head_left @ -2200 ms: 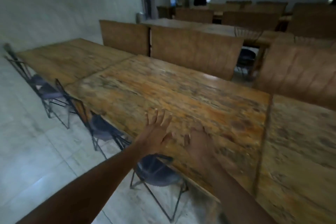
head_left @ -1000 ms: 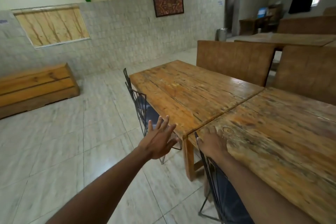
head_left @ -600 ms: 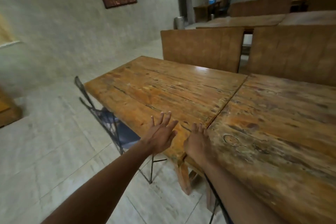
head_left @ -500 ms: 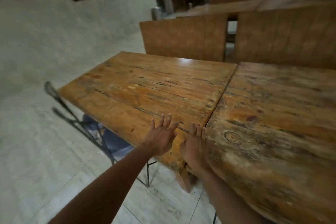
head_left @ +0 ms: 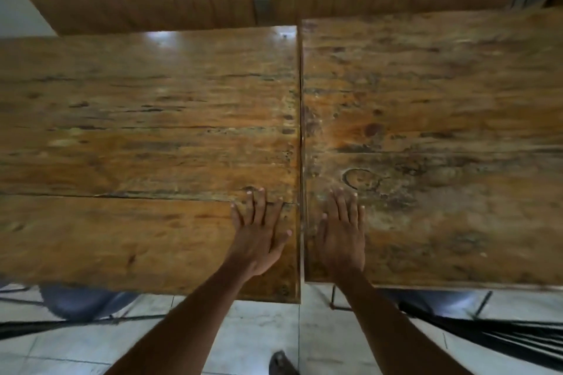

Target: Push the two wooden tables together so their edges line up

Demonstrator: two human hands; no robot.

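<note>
Head: 2 tables (head_left: 152, 119) under flat fingers (head_left: 259, 207).

Both tabletops (head_left: 146, 131) run off the side edges; chairs (head_left: 82, 303) mostly hidden beneath; a shoe (head_left: 281, 364) cropped below.

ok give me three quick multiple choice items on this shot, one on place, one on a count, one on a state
1. Where is the left hand?
A. on the left table
B. on the right table
C. on a chair

2. How many tables are touched?
A. one
B. two
C. three

3. How do the near edges stand?
A. flush
B. left table juts nearer
C. right table juts nearer

Key: 1 A, its palm lies flat beside the seam. 2 B, the right hand lies on the other top. 3 B, the left top's near corner reaches lower in view.
</note>
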